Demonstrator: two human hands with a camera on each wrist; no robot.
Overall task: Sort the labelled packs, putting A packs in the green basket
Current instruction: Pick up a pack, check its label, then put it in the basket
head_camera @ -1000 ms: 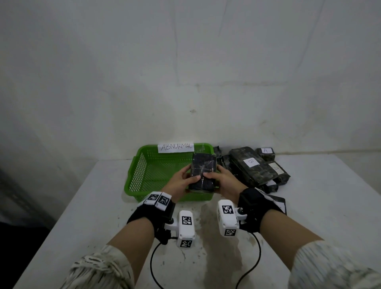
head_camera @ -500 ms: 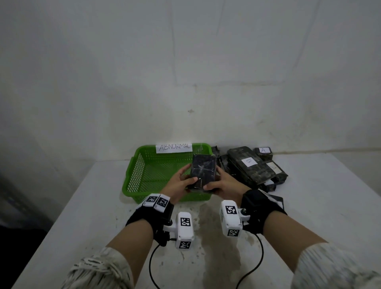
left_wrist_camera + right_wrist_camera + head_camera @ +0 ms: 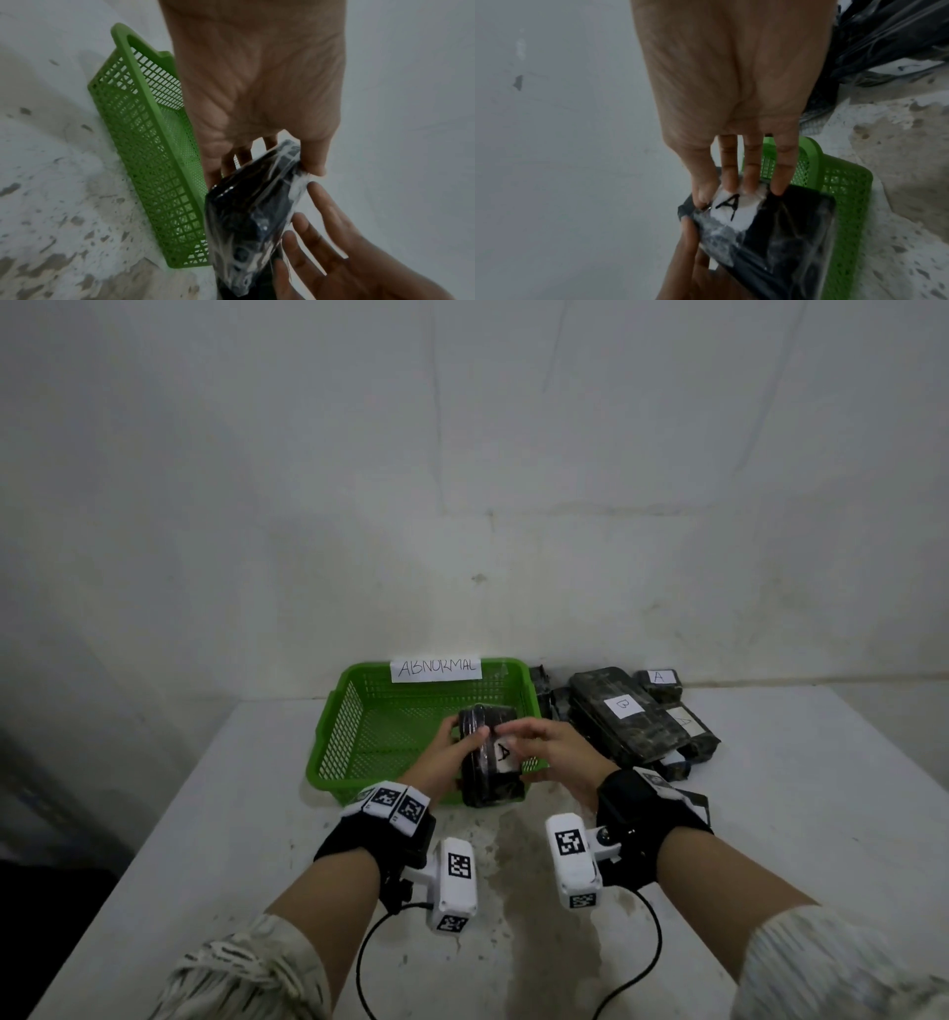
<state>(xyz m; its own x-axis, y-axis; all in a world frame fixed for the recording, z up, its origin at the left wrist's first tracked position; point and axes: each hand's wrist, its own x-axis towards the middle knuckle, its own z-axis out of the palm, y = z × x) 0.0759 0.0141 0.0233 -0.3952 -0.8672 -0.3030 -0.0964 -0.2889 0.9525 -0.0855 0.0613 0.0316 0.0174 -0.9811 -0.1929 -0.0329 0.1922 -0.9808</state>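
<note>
A dark plastic-wrapped pack (image 3: pixel 488 762) with a white "A" label (image 3: pixel 505 752) is held upright over the near rim of the green basket (image 3: pixel 328 737). My left hand (image 3: pixel 452 742) pinches it between thumb and fingers from the left; the left wrist view shows the thumb (image 3: pixel 313 162) on one face of the pack (image 3: pixel 252 219). My right hand (image 3: pixel 539 742) lays straight fingers (image 3: pixel 752 172) on the labelled face of the pack (image 3: pixel 782 233). The green basket (image 3: pixel 144 142) holds nothing that I can see.
A paper sign reading "ABNORMAL" (image 3: pixel 435 667) hangs on the basket's far rim. To its right lies a heap of dark packs, one labelled B (image 3: pixel 624 706) and two labelled A (image 3: pixel 659 677). The stained white table (image 3: pixel 821 814) ends at a wall behind.
The pack has been turned so its A label now faces me, and it sits lower at the basket's near rim. My right fingers have straightened onto the label.
</note>
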